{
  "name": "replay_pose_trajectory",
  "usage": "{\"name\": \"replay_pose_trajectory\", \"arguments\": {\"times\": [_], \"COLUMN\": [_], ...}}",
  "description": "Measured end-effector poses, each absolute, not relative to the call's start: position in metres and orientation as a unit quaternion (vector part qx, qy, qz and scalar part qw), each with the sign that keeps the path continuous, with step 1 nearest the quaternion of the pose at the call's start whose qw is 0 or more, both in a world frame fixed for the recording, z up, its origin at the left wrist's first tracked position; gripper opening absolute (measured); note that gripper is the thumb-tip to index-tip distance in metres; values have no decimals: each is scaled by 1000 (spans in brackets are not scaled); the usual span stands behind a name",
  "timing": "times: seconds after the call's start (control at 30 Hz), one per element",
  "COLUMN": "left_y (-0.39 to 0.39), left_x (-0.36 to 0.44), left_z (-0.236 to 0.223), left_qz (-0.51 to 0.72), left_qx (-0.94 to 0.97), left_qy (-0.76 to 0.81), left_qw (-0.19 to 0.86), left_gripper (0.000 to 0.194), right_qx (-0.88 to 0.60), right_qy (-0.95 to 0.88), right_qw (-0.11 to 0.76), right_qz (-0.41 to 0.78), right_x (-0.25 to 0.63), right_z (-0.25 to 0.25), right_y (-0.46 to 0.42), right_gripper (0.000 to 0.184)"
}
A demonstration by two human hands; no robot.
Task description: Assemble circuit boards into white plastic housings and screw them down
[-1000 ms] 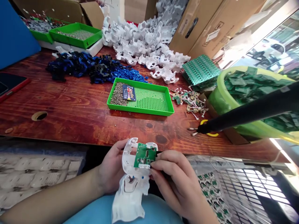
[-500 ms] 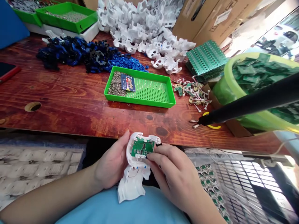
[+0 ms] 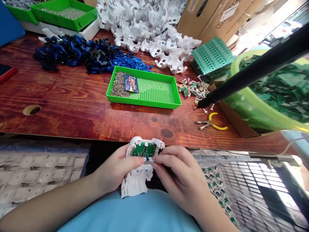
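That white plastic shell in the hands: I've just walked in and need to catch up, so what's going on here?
A person holds a white plastic shell over their lap at the edge of the wooden table. The left hand grips its side, while the right hand presses a small green circuit board into its top. On the table sit a green perforated tray of screws and yellow-handled pliers.

The white plastic housing (image 3: 136,177) is an irregular moulded shell with a rounded, lobed upper section and a narrower lower section. It is held at its upper section, open side facing up; the lower section hangs free below the grip. The green circuit board (image 3: 144,150) is a small rectangle with mounted components. It lies flat inside the upper section, directly between the holding fingers.
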State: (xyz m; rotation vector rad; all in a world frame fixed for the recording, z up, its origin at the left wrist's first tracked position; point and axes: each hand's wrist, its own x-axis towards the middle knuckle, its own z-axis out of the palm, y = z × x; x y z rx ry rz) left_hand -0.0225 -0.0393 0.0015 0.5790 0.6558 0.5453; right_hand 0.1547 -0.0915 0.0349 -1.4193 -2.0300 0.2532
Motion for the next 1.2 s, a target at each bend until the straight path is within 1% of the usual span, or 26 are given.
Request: {"name": "replay_pose_trajectory", "arguments": {"times": [0.07,0.1,0.13,0.17,0.23,0.3,0.37,0.43,0.6,0.73,0.83,0.93,1.0,1.03,1.1,1.17,1.2], "left_y": [-39,-39,-39,-39,-39,-40,-40,-42,-45,-45,-41,-31,-22,-18,-11,-5,-2], "left_x": [-23,-23,-23,-23,-22,-22,-22,-22,-27,-27,-26,-32,-43,-51,-68,-86,-93], "left_z": [3,3,4,5,7,9,11,12,10,4,2,4,8,11,15,18,18], "left_qz": [256,255,257,261,274,284,285,283,271,274,288,308,323,328,341,378,402], "left_qx": [277,281,289,300,334,371,388,391,406,434,422,333,243,206,166,158,156], "left_qy": [352,365,377,386,407,420,421,416,408,408,415,404,382,368,355,377,395], "left_qw": [857,850,842,832,805,778,768,771,771,755,753,794,831,845,855,831,811], "left_gripper": [23,26,29,33,38,40,43,44,42,36,31,24,23,23,23,21,21], "right_qx": [-588,-609,-621,-617,-580,-553,-554,-560,-549,-550,-554,-528,-511,-517,-551,-583,-592], "right_qy": [-689,-641,-601,-573,-538,-509,-470,-432,-388,-389,-406,-449,-497,-525,-583,-642,-671], "right_qw": [407,440,455,452,417,399,414,427,429,434,424,390,373,377,396,392,372], "right_qz": [120,155,215,295,447,525,549,563,603,599,590,607,594,562,446,308,245], "right_x": [158,160,160,160,157,152,147,144,142,140,139,140,141,142,141,137,133], "right_z": [31,28,25,22,18,16,16,15,11,5,4,11,18,23,32,44,51], "right_y": [-94,-94,-93,-92,-89,-85,-83,-82,-81,-78,-74,-67,-58,-51,-30,1,21], "right_gripper": [18,21,25,30,33,30,24,22,26,28,25,22,27,29,30,26,23]}}
